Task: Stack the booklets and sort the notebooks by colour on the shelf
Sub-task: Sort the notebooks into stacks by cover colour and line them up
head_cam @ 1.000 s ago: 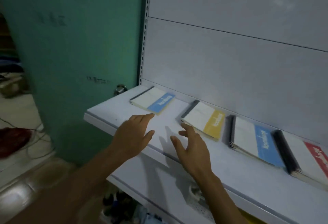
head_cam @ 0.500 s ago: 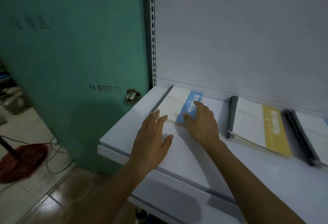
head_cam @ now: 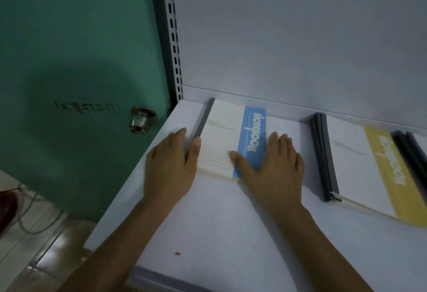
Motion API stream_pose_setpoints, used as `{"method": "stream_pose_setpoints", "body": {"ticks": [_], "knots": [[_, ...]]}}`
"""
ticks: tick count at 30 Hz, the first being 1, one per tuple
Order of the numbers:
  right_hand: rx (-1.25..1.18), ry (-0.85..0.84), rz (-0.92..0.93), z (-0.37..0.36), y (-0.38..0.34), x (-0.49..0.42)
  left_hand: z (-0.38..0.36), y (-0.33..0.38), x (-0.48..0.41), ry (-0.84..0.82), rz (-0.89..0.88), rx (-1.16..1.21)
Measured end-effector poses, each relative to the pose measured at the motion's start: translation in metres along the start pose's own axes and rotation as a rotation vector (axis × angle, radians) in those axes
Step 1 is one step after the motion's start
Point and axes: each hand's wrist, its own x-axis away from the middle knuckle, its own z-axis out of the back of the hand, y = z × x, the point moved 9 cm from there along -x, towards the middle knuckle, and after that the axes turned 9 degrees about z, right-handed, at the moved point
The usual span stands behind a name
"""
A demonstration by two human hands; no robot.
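A white notebook with a blue band (head_cam: 227, 139) lies flat at the left end of the white shelf (head_cam: 219, 227), its grey spine to the left. My left hand (head_cam: 171, 167) rests against the spine side, thumb on the cover's left edge. On the other side my right hand (head_cam: 272, 164) presses the blue-band edge, thumb lying on the cover. Both hands clasp the notebook from its two sides. To the right lies a stack of notebooks with a yellow band (head_cam: 369, 171). Dark spines of another stack (head_cam: 413, 153) show at the right edge.
A green door (head_cam: 80, 72) with a metal knob (head_cam: 141, 119) stands just left of the shelf. The slotted shelf upright (head_cam: 173, 33) and the white back panel (head_cam: 300, 37) rise behind. A small red speck (head_cam: 177, 253) lies on the shelf front. Cables trail on the floor at lower left.
The view has closed in on the shelf's left end. My hands moved from the shelf front onto the blue-band notebook, which now lies squared to the back panel with a hand on each side.
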Motion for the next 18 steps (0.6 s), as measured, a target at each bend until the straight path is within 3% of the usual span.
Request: {"method": "stream_pose_setpoints", "body": {"ticks": [8, 18], "knots": [[0.086, -0.053, -0.108, 0.013, -0.004, 0.020, 0.000, -0.001, -0.006, -0.102, -0.001, 0.109], [-0.263, 0.243, -0.323, 0.031, -0.011, 0.100, -0.007, -0.001, -0.012, -0.191, -0.226, -0.145]]}}
